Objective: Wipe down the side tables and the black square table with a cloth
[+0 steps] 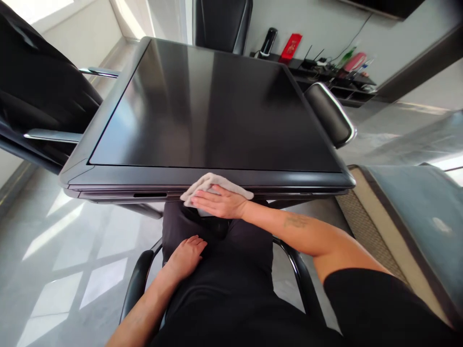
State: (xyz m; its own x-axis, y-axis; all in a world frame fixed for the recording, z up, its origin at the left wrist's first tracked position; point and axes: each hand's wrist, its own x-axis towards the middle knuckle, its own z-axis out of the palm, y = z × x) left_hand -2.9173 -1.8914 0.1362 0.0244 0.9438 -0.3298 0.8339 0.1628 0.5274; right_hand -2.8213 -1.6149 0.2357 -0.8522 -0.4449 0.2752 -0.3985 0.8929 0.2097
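Note:
My right hand (pixel 220 201) presses a light grey cloth (pixel 226 181) against the front edge of a dark table (pixel 289 177). The fingers lie over the cloth and point left, and part of it sticks out above and beside them. The table has a large glossy black top panel (pixel 224 115) set in a grey frame. My left hand (pixel 186 255) rests on my left thigh, back up, with its fingers laid flat and nothing visible in it.
Black chairs stand at the left (pixel 39 91), behind the table (pixel 222 24) and at its right side (pixel 329 115). A low shelf (pixel 325 79) by the wall carries a red packet (pixel 290 47), a router and bottles. At right is a grey-blue padded piece of furniture (pixel 415 212).

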